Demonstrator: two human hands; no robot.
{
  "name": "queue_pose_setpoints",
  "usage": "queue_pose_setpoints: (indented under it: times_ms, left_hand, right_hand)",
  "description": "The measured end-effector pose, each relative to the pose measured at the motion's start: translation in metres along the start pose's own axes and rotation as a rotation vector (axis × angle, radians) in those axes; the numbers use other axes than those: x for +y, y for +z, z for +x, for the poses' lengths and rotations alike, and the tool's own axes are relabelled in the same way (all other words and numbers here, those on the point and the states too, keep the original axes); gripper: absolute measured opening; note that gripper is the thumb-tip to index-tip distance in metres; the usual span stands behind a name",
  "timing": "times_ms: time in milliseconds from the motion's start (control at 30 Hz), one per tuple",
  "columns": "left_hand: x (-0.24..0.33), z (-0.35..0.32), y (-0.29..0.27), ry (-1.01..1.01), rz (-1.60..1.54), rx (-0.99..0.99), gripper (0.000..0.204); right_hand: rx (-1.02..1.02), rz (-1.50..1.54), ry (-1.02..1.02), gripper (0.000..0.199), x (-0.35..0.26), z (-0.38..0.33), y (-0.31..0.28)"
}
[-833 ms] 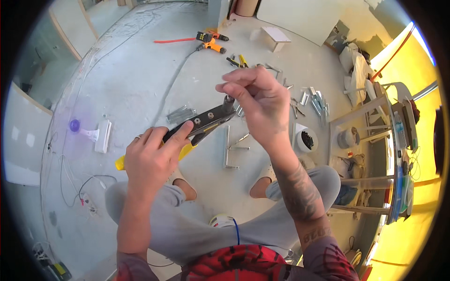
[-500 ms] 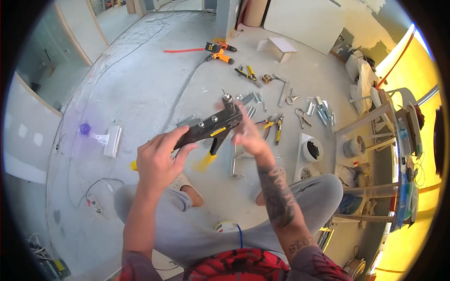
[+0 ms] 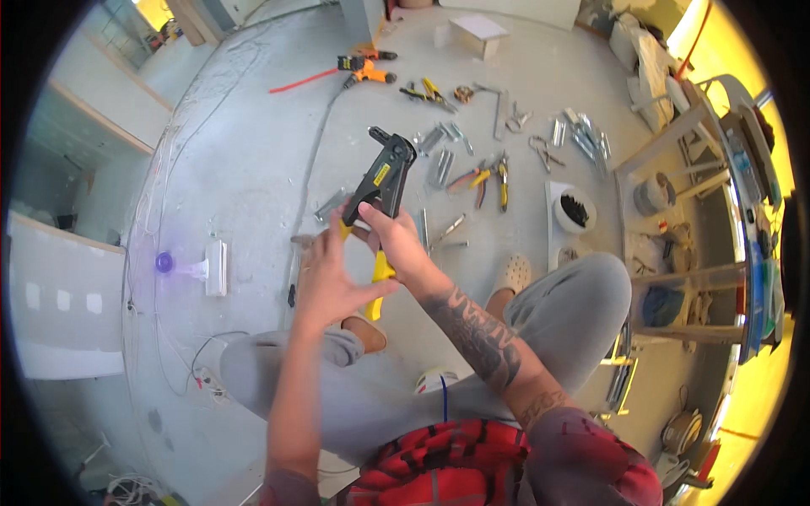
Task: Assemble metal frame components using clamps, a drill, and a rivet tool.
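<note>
A black hand riveter [image 3: 384, 179] with yellow grips is held up before me, its head pointing up and away. My right hand [image 3: 395, 240] is wrapped around the tool's middle, thumb lying along the black body. Just below, my left hand [image 3: 316, 282] has its fingers and thumb spread around the yellow grips [image 3: 379, 274]. Whether its fingertips touch the grips is hard to make out.
Pliers [image 3: 485, 177], metal profile pieces [image 3: 586, 135] and snips [image 3: 429, 93] lie on the floor ahead. Orange drills [image 3: 369, 74] are farther off. At right stand a white bowl of dark screws [image 3: 574, 211] and a wooden shelf frame [image 3: 688, 282].
The riveter has swung from lying slantwise to pointing upward. My right hand has gone from its head end to grip its middle; my left hand has loosened and moved down toward the handles.
</note>
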State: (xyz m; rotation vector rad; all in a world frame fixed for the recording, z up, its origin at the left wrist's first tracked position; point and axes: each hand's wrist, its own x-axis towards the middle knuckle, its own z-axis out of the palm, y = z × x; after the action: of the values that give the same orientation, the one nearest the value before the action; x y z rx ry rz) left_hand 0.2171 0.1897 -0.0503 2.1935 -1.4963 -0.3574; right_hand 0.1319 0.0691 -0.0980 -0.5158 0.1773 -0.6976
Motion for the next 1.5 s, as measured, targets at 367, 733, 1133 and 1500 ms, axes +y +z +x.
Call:
queue_pose_setpoints:
  times_ms: [367,733,1133,1500]
  left_hand:
    - [-0.066,-0.045,0.222,-0.875,-1.613,-0.677,0.047]
    - [-0.066,-0.046,0.261,-0.95,-1.459,-0.566,0.045]
    - [-0.058,-0.039,0.266,-0.929,-1.051,-0.646,0.048]
    - [-0.059,-0.032,0.301,-1.003,-0.941,-0.472,0.037]
  right_hand:
    - [0.787,-0.779,0.465,0.061,0.083,-0.059,-0.17]
    - [0.797,-0.883,0.344,0.046,0.115,-0.063,-0.24]
    - [0.733,-0.655,0.638,0.062,0.104,-0.079,-0.258]
    - [0.689,-0.718,0.514,0.04,0.09,-0.057,-0.269]
